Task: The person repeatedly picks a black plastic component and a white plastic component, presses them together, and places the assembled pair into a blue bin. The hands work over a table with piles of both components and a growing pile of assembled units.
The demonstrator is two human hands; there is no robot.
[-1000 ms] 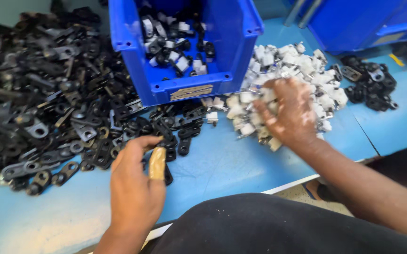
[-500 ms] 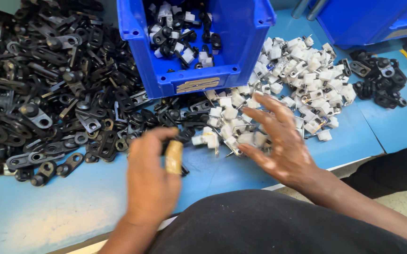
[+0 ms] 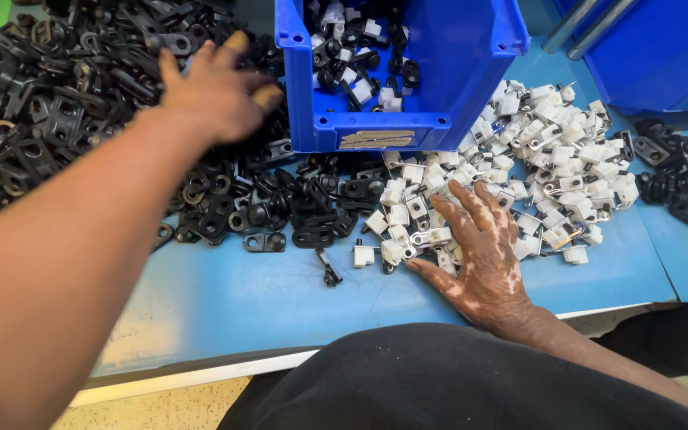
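Head view: your left hand (image 3: 215, 91) lies spread, fingers down, on the far-left heap of black metal clips (image 3: 57, 103); your right hand (image 3: 483, 255) lies flat and splayed on the small white plastic blocks (image 3: 535, 159) at the near right. Between them, the blue bin (image 3: 407, 131) holds mixed black-and-white pieces.

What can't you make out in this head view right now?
- Left hand: motion-blurred over the black parts; whether it grips one cannot be told.
- Right hand: palm down on the white parts; anything under it is hidden.
- Bin: cut off by the top edge; its far end is unseen.
- Second bin: cut off at the top right corner; contents unseen.
- Small black pile: cropped by the right edge.
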